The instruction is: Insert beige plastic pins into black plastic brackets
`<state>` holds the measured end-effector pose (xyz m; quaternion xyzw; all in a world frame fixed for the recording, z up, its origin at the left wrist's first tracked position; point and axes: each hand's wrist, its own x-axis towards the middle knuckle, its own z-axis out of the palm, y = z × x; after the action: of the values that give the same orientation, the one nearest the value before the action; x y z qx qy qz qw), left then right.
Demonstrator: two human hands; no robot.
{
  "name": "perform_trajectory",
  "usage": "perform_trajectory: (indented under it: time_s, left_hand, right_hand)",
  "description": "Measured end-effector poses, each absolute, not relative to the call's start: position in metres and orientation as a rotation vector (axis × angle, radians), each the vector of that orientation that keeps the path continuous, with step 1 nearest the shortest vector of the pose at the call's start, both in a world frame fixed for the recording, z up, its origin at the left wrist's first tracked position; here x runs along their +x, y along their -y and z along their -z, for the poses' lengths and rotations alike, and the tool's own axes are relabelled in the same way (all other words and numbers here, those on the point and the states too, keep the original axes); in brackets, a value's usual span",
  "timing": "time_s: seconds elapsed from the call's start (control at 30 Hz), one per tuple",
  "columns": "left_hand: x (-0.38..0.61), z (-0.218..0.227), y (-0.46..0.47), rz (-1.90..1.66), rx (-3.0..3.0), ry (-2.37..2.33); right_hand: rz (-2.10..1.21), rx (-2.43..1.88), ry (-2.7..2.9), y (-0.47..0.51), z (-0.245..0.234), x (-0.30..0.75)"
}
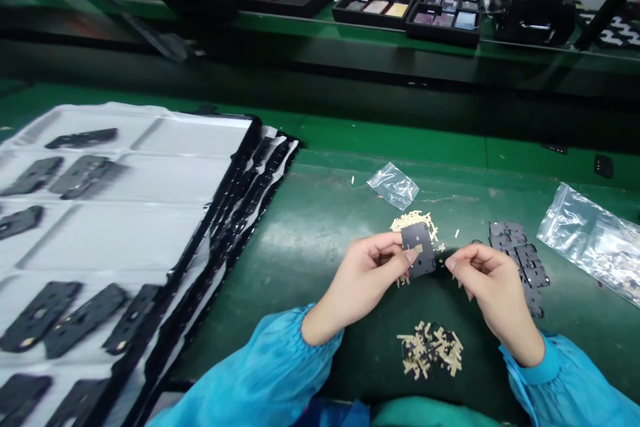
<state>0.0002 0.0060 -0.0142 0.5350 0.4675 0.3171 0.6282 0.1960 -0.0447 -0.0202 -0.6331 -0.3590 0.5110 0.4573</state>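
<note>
Blue sleeves (245,373) end at the left hand (363,280), pinching a black plate (424,240) whose long axis points away from the person. The narrowly closed right hand (493,290) sits just beside the plate's right edge, holding nothing that can be made out.

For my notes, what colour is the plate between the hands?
Dark grey plate, shown best in the head view.
</note>
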Motion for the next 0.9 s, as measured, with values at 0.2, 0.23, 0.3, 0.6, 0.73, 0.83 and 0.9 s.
perform_trajectory:
  time_s: [0.2, 0.23, 0.3, 0.6, 0.73, 0.83, 0.9]
  left_hand:
    - [0.002, 0.016, -0.001, -0.701, 1.335, -1.069]
    - [0.001, 0.016, 0.0, -0.698, 1.346, -1.07]
    - [0.001, 0.017, 0.001, -0.689, 1.359, -1.073]
    - [0.003, 0.011, 0.002, -0.667, 1.396, -1.125]
    - [0.004, 0.008, 0.002, -0.654, 1.401, -1.127]
    - [0.004, 0.007, 0.002, -0.646, 1.41, -1.125]
    - [0.003, 0.007, 0.002, -0.646, 1.413, -1.124]
  right_hand:
    - [-1.277, -1.625, 0.908, 0.048, 0.018, 0.192]
    - [-1.28, -1.631, 0.915, 0.048, 0.017, 0.192]
    - [-1.286, -1.642, 0.919, 0.048, 0.016, 0.191]
    - [-1.347, -1.65, 0.921, 0.049, 0.015, 0.19]
    - [-1.37, -1.662, 0.897, 0.051, 0.016, 0.19]
    - [-1.386, -1.665, 0.892, 0.052, 0.018, 0.191]
    - [-1.399, -1.665, 0.888, 0.052, 0.018, 0.191]
